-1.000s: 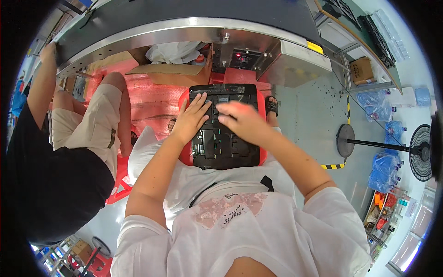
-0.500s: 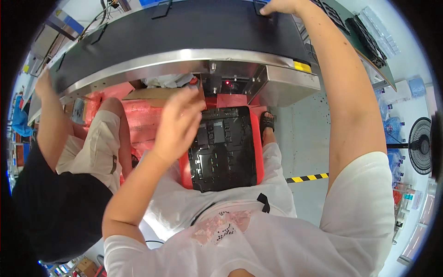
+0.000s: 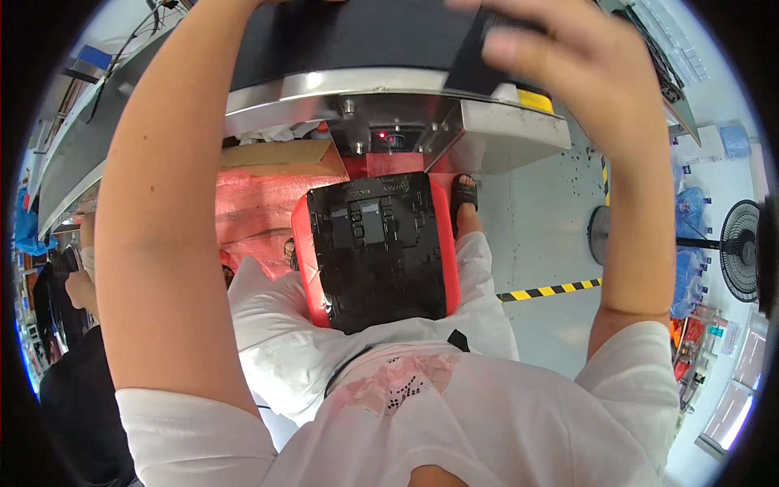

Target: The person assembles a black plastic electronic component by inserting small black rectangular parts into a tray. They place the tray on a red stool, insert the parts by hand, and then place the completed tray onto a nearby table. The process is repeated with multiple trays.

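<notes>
My right hand (image 3: 568, 61), smeared by motion, is over the right end of the black conveyor belt (image 3: 365, 36). Between its thumb and fingers is a thin, flat black piece (image 3: 475, 69), whose lower corner hangs over the belt's metal edge. My left forearm (image 3: 166, 211) reaches up across the belt. The left hand is nearly all cut off by the top edge, so its fingers and anything in them are hidden. Between my knees, a shiny black moulded plastic tray (image 3: 377, 276) with shallow recesses lies on a red stool-like support (image 3: 304, 243).
The conveyor's metal rail (image 3: 324, 85) and box-shaped end (image 3: 511, 138) stand before my knees. Beneath is an open cardboard box (image 3: 284, 158) on red wrapping. A co-worker's dark clothing (image 3: 81, 406) shows at lower left. A black fan (image 3: 738, 247) stands far right.
My left hand has swung up from above the tray to the top edge. My right hand has lifted the flat black piece off the belt toward me. The co-worker has moved back leftward.
</notes>
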`<state>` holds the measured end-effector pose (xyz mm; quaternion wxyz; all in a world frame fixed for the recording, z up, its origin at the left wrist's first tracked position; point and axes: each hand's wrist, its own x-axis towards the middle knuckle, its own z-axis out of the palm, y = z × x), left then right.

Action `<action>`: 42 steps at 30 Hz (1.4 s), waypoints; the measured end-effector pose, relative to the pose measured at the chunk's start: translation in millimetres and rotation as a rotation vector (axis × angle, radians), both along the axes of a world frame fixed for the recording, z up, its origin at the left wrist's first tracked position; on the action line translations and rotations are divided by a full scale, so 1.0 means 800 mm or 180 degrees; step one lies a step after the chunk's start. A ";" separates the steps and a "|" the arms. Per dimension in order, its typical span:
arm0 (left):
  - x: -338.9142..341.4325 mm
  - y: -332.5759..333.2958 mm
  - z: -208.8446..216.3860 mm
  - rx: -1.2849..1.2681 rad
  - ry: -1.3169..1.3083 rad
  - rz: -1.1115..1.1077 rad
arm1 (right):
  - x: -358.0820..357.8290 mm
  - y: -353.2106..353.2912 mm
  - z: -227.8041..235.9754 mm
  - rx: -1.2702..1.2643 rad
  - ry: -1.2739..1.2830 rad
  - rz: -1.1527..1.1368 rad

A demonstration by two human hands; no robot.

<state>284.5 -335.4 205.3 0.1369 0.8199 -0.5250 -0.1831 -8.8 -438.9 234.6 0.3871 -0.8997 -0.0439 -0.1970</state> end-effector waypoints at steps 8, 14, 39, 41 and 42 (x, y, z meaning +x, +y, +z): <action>-0.084 0.021 -0.027 -0.1536 -0.1358 0.0124 | -0.042 0.084 -0.287 0.0784 0.1186 0.0089; -0.197 0.116 -0.054 -0.2736 -0.0978 -0.0460 | -0.058 0.087 -0.343 -0.0900 0.0505 -0.0374; -0.374 0.297 -0.322 -0.0675 -0.0208 -0.0385 | -0.008 0.099 -0.094 -0.0411 -0.0993 0.0044; -0.375 0.297 -0.321 -0.0640 -0.0141 -0.0419 | 0.020 0.080 -0.053 -0.0757 -0.1015 -0.0374; -0.376 0.299 -0.320 -0.0605 -0.0117 -0.0412 | 0.036 0.073 -0.041 -0.0934 -0.0815 -0.0649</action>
